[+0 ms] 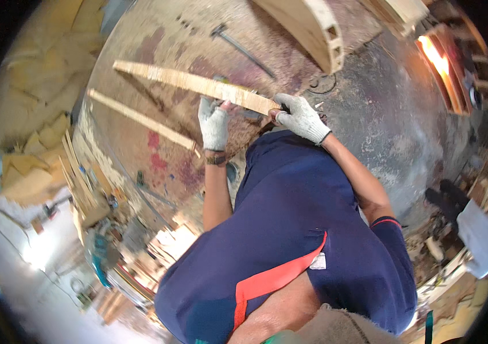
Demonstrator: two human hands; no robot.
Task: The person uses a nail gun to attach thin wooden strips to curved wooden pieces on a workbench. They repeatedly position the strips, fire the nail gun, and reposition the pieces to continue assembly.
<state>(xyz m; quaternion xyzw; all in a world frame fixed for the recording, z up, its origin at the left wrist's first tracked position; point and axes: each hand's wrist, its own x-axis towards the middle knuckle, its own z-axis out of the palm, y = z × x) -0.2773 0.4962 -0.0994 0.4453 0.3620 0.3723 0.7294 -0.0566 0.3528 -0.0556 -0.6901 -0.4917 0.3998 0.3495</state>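
Note:
Across the table in front of me, a long pale wooden strip (183, 79) slants from the far left toward my body. My left hand (214, 125), in a white knit glove, is closed on the strip near its middle, the thumb against its edge. At the strip's near right end, my right hand (303, 119) pinches it between thumb and fingers and wears the same kind of glove. A thinner wooden stick (143, 121) lies on the table to the left of my left hand. Beyond the strip rests a hammer (244, 50) with a long straight handle.
A stained worktable (169, 146) spreads before me. At its far side stands a curved wooden frame piece (330, 40) with square openings. A teal power tool (100, 261) sits among wood scraps at lower left. Lit wooden slats (442, 66) stand at far right, by a grey surface (387, 126).

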